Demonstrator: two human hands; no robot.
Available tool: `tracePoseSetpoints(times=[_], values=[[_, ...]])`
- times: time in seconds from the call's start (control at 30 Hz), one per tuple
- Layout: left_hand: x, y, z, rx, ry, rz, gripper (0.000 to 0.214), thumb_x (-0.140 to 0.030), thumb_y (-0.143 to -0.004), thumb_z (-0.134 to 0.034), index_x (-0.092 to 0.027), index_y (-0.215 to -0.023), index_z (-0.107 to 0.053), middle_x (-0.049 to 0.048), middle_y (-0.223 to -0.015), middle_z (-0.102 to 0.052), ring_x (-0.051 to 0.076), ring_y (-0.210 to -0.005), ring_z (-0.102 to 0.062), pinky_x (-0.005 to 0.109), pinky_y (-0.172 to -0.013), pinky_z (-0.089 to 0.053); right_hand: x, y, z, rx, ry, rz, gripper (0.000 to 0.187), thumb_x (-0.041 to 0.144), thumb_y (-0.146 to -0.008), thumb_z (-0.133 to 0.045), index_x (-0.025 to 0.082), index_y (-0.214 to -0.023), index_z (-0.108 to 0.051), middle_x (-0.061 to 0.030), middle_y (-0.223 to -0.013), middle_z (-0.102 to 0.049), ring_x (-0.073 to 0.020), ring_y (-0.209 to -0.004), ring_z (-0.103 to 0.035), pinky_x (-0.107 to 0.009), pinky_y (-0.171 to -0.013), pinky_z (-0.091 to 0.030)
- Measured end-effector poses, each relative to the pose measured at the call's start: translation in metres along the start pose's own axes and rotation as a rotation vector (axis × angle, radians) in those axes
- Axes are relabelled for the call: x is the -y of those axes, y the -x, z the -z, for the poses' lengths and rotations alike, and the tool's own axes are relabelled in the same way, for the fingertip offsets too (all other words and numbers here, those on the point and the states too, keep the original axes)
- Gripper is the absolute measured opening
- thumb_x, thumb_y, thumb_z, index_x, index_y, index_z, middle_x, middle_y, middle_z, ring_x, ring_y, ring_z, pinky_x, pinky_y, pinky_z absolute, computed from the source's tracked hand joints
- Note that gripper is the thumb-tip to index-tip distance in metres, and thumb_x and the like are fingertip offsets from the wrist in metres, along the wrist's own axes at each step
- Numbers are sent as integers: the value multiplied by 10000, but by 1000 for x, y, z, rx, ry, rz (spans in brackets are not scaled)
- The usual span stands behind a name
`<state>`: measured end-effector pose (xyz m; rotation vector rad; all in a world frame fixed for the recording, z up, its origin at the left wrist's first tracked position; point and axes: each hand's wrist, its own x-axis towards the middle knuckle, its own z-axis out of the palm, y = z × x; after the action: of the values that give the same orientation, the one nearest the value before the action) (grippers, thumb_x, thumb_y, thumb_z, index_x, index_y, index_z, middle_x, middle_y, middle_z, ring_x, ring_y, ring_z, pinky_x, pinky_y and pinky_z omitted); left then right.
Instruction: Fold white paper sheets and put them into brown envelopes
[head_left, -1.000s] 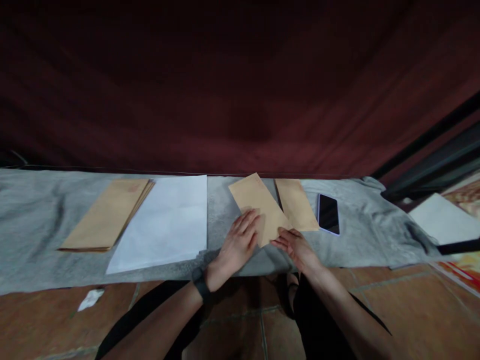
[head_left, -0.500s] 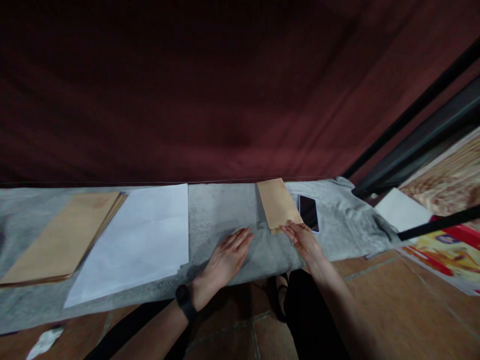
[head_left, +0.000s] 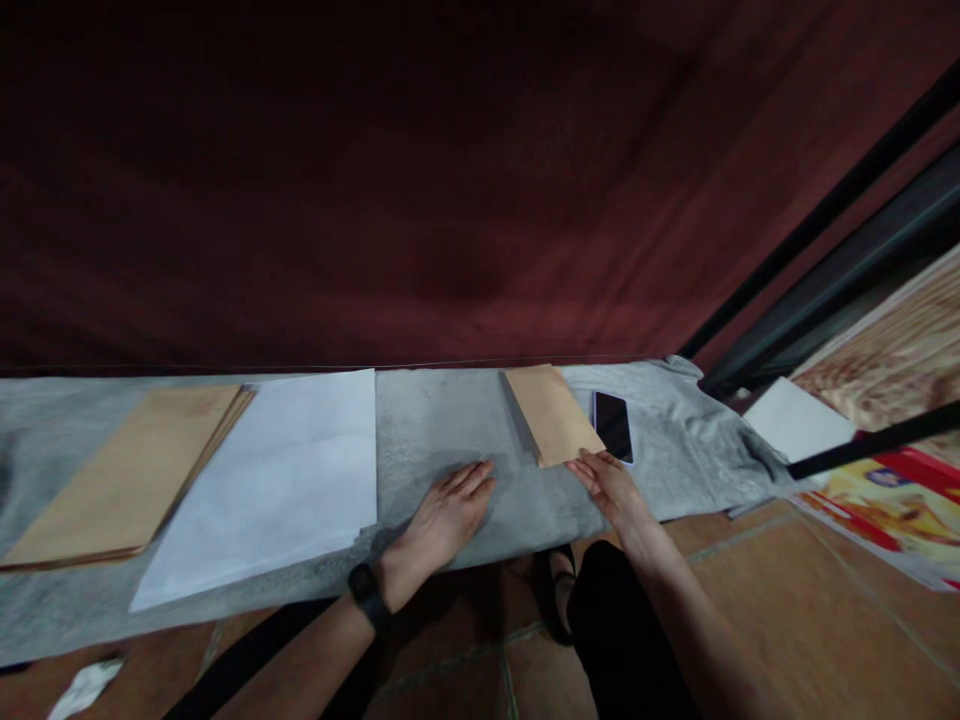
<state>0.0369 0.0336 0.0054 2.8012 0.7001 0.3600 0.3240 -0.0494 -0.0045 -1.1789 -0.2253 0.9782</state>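
Beside the phone (head_left: 615,424), the right hand (head_left: 610,486) pinches an envelope (head_left: 553,415), left hand (head_left: 448,512) uncurled over grey cloth (head_left: 442,420)

The left envelopes (head_left: 127,475) and the grey cloth (head_left: 442,420) are cut off by the left edge of the view. One corner of the right envelopes (head_left: 555,415) is covered by the fingers (head_left: 592,468) of the right hand (head_left: 615,488); the near left corner of the phone (head_left: 615,425) is also hidden. The scrap (head_left: 86,688) is cropped at the bottom. Lettering on the package (head_left: 907,515) is too small to be read.
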Motion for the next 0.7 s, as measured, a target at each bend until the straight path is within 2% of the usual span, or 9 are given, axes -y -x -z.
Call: tracePoseSetpoints(times=[0.2,0.33,0.47,0.57,0.7], values=[[-1,0,8,60,-50,25,394,-118,-933,-435,-194,-1283,-600,105,-1496,-529,249,-1349,-526,415,-1087,-465,4,1,-3,-54,-26,-58,310,117,-665,-857,202,-687,-559,-5,-690,-732,-160,-630,-740,-244,-684,-658],[1,1,10,54,-40,32,387,-112,-936,-437,-200,-1269,-612,103,-1494,-532,241,-1357,-517,419,-1097,-460,5,4,-5,-77,-15,-78,286,136,-687,-856,204,-696,-578,10,-667,-732,-152,-618,-737,-232,-682,-652],[5,2,11,19,-2,39,392,-122,-947,-422,-213,-1270,-624,102,-1478,-549,243,-1358,-519,435,-1093,-464,5,8,-3,-26,20,-103,169,205,-760,-818,168,-770,-653,-51,-704,-757,-168,-649,-749,-233,-708,-639],[9,5,15,-7,-12,81,379,-140,-959,-420,-204,-1260,-641,116,-1455,-568,262,-1327,-548,458,-1079,-474,7,14,-1,44,82,-218,134,256,-862,-715,134,-820,-681,-131,-787,-777,-200,-704,-764,-260,-694,-636],[20,16,21,-70,-68,199,371,-205,-975,-440,-171,-1289,-634,149,-1465,-552,291,-1369,-504,493,-1126,-422,13,21,-2,177,188,-436,243,318,-953,-580,112,-888,-692,-191,-932,-781,-207,-723,-767,-281,-676,-627]])
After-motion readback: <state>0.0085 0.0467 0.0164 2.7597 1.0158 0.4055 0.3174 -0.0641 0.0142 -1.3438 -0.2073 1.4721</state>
